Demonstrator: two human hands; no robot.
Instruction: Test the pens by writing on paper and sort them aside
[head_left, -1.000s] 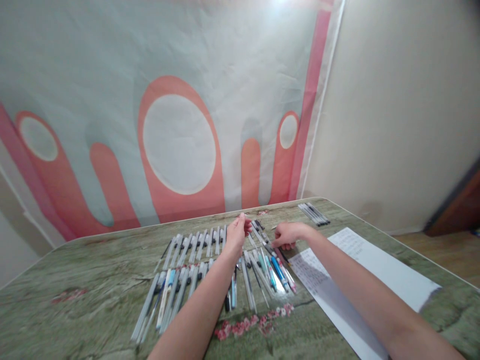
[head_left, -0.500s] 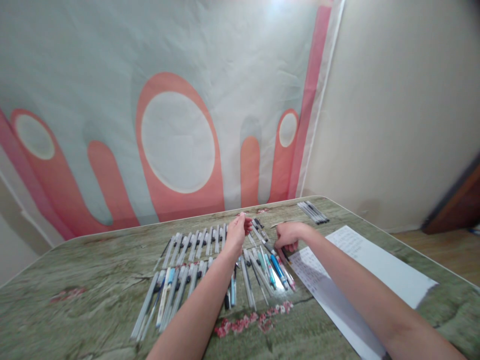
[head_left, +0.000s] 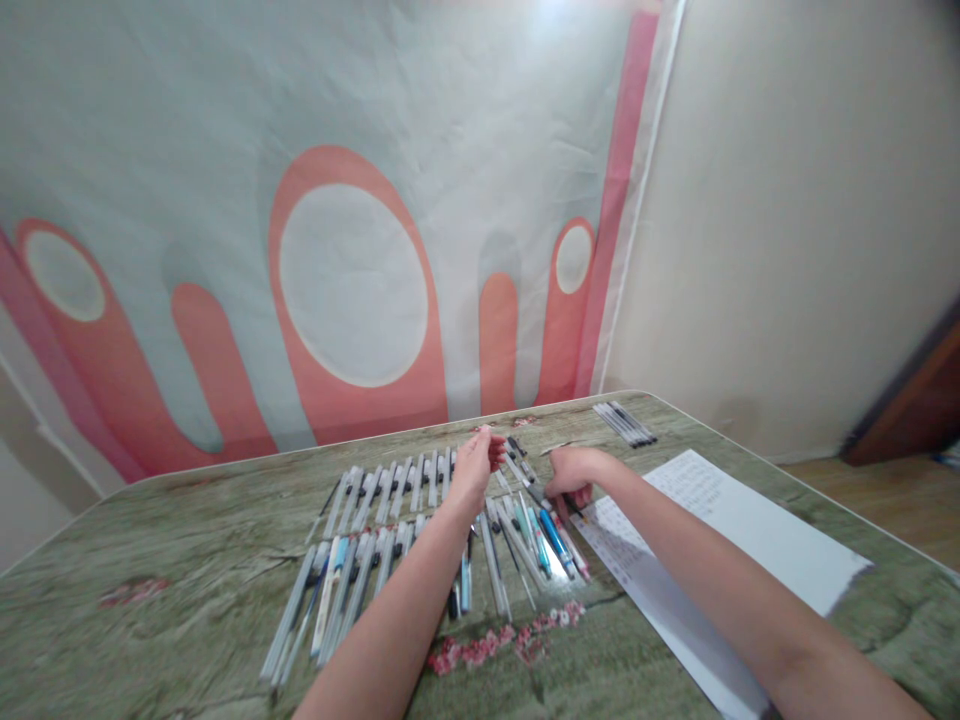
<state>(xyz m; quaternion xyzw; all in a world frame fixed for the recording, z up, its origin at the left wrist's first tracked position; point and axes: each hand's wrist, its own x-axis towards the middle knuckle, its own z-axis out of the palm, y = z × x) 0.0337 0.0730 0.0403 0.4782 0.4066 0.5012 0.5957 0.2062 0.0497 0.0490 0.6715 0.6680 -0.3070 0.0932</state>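
Observation:
My left hand (head_left: 477, 467) hovers above the far middle of the pens, its fingers loosely bent and apart, with nothing seen in it. My right hand (head_left: 574, 474) is closed and turned down beside the paper's left corner, fingers pinched on a dark pen (head_left: 576, 509) whose tip shows below them. Just left of it lie a blue pen (head_left: 556, 540) and several coloured pens. Clear-barrelled pens (head_left: 358, 598) lie side by side in a near row; a far row of pens (head_left: 401, 489) runs behind them. My left forearm hides part of both rows.
A written sheet of paper (head_left: 757, 535) lies under my right forearm. A small group of pens (head_left: 625, 424) lies at the far right of the table (head_left: 172, 530). A printed cloth backdrop (head_left: 457, 120) hangs behind the table, with a plain wall on the right.
My right hand has shifted very slightly left and stays low by the coloured pens. My left hand has hardly moved. The view has tilted a little.

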